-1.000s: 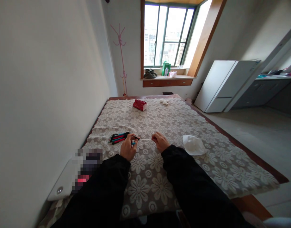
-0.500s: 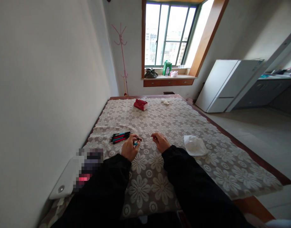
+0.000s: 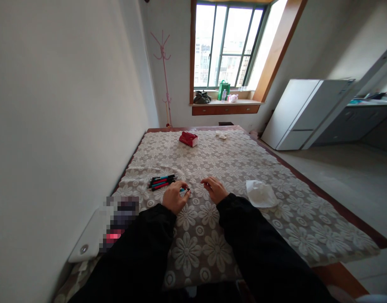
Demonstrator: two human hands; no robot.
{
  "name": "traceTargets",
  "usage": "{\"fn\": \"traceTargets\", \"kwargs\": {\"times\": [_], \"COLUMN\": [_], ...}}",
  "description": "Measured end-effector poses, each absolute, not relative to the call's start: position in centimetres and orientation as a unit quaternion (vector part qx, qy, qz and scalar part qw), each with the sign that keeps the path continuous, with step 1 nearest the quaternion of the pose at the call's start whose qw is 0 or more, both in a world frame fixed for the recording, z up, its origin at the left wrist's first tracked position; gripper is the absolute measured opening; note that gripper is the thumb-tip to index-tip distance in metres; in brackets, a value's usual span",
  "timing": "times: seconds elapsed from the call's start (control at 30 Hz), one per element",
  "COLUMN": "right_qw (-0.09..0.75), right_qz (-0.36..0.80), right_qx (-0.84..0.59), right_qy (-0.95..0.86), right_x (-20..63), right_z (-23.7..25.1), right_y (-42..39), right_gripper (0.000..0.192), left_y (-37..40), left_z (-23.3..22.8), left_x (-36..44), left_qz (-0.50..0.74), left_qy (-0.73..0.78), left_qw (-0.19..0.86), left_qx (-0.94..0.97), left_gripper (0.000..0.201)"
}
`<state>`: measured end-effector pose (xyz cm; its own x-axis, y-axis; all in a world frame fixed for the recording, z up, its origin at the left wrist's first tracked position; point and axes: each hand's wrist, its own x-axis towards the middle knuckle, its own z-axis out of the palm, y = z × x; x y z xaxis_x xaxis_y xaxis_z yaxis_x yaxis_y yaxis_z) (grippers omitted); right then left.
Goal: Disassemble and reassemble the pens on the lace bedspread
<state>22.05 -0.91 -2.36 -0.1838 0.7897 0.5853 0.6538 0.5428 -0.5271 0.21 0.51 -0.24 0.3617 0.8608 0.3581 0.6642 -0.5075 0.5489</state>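
Your left hand (image 3: pixel 174 197) pinches a pen (image 3: pixel 184 190) low over the counter (image 3: pixel 231 160); your right hand (image 3: pixel 215 188) pinches what looks like its thin refill (image 3: pixel 196 183); you're mid-assembly; next, line tip to barrel, feeding straight.

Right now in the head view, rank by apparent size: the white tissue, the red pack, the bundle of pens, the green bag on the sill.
1. White tissue
2. Bundle of pens
3. Red pack
4. Green bag

The tissue and pens lie nearer the camera, and the bag is farthest, so true sizes may differ.
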Motion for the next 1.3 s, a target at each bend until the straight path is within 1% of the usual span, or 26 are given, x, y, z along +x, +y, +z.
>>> {"fn": "traceTargets", "kwargs": {"times": [0.2, 0.43, 0.73, 0.9, 1.0, 1.1, 1.2, 1.3], "right_qw": [0.409, 0.382, 0.367, 0.323, 0.277, 0.221, 0.184, 0.185], "right_qz": [0.065, 0.038, 0.022, -0.018, -0.064, -0.093, -0.09, -0.069], "right_qx": [-0.433, -0.41, -0.418, -0.416, -0.401, -0.385, -0.374, -0.371], "right_qy": [-0.801, -0.827, -0.831, -0.85, -0.871, -0.891, -0.904, -0.907], "right_x": [21.8, 21.4, 21.5, 21.5, 21.2, 20.2, 18.9, 17.6], "right_z": [-1.7, -1.2, -0.4, -0.3, 0.7, 2.1, 3.1, 3.5], "right_y": [-1.4, -1.9, -2.3, -2.4, -2.5, -2.5, -2.0, -0.9], "right_gripper": [0.02, 0.022, 0.026, 0.028, 0.031, 0.027, 0.023, 0.021], "left_y": [0.7, 0.2, 0.1, 0.0, 0.0, 0.0, 0.0, 0.1], "left_z": [-0.5, 0.2, 0.1, 0.2, 0.2, 0.0, -0.3, -0.5], "left_x": [0.3, 0.3, 0.5, 0.5, 0.4, 0.4, 0.5, 0.5], "left_qz": [0.289, 0.262, 0.246, 0.228, 0.213, 0.204, 0.193, 0.183], "left_qy": [0.487, 0.489, 0.503, 0.502, 0.503, 0.502, 0.507, 0.522], "left_qw": [0.168, 0.178, 0.158, 0.133, 0.117, 0.112, 0.107, 0.106], "left_qx": [0.807, 0.813, 0.813, 0.824, 0.83, 0.833, 0.833, 0.826], "left_gripper": [0.018, 0.015, 0.014, 0.017, 0.02, 0.022, 0.021, 0.022]}}
